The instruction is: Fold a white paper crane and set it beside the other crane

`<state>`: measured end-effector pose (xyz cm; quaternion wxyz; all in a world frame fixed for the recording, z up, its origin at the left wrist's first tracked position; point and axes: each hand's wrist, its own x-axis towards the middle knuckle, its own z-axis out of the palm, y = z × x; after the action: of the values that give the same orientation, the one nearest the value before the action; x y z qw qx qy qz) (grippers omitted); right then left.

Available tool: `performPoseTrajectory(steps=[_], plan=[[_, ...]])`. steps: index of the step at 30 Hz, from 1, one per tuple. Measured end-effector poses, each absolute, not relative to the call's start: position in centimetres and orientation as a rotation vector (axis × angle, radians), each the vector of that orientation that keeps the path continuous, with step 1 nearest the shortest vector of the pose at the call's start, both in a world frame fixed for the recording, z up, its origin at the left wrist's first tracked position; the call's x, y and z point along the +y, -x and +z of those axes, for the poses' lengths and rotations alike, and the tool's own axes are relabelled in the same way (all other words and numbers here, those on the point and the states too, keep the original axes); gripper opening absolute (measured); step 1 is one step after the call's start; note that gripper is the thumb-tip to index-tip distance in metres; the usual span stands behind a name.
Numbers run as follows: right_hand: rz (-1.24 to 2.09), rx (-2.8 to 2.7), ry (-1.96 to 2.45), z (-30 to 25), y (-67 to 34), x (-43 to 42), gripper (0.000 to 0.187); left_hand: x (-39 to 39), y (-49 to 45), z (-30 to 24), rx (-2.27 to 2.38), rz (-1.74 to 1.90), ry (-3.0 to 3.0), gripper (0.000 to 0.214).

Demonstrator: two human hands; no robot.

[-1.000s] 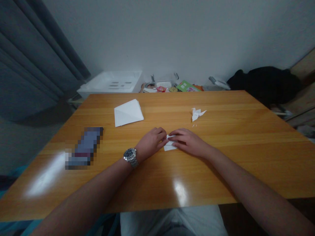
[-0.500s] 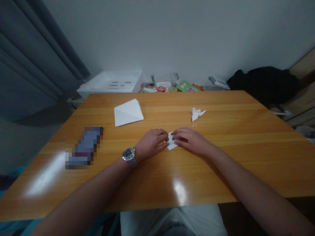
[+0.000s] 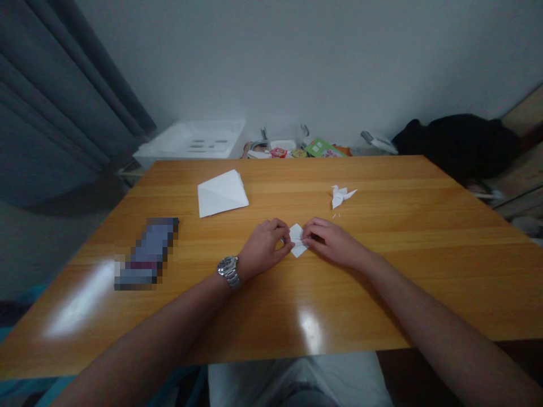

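A small folded piece of white paper (image 3: 298, 242) lies on the table between my hands, its top and bottom corners showing. My left hand (image 3: 270, 244), with a metal watch (image 3: 229, 270) on its wrist, pinches the paper's left side between thumb and fingers. On the opposite side my right hand (image 3: 327, 240) pinches the right edge. The fingertips hide both side corners. Beyond my right hand stands a folded white paper crane (image 3: 340, 196), with tiny paper scraps in front of it.
White paper sheets (image 3: 223, 193) lie stacked at the back left of the wooden table (image 3: 271, 316). A pixelated phone-like object (image 3: 148, 254) rests on the left. Behind the table's far edge are a white foam tray (image 3: 190, 138), a green booklet (image 3: 324, 148) and a black cloth-like heap (image 3: 458, 144).
My fingers have drawn slightly apart, my right hand shifting a little right, so more of the folded paper's middle shows. The paper crane and sheet stack stay in place.
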<state>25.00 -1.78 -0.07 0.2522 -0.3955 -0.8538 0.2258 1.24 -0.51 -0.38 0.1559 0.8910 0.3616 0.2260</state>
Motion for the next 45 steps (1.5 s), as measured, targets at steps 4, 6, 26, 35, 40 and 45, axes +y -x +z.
performPoseTrajectory(steps=[4,6,26,35,40,45], plan=[[0.651,-2.306,1.083,0.1,-25.2,-1.8,0.008,-0.4,-1.2,-0.2,0.983,0.65,-2.539,0.013],[0.661,-2.299,1.081,0.2,-25.2,-1.8,0.008,-0.4,-1.2,-0.2,0.998,0.65,-2.528,0.013],[0.605,-2.22,1.115,-0.5,-25.0,-1.5,0.007,-0.6,-1.2,-0.1,0.994,0.554,-2.722,0.021],[0.42,-2.196,1.17,-1.6,-25.7,-0.6,0.008,-1.4,-1.5,0.4,0.854,0.403,-2.873,0.035],[0.471,-2.12,1.244,-1.6,-25.7,-0.6,0.007,-1.9,-1.6,0.4,0.819,0.4,-2.862,0.037],[0.489,-2.093,1.285,-1.5,-25.6,-0.6,0.005,-1.9,-1.7,-0.1,0.766,0.388,-2.797,0.041]])
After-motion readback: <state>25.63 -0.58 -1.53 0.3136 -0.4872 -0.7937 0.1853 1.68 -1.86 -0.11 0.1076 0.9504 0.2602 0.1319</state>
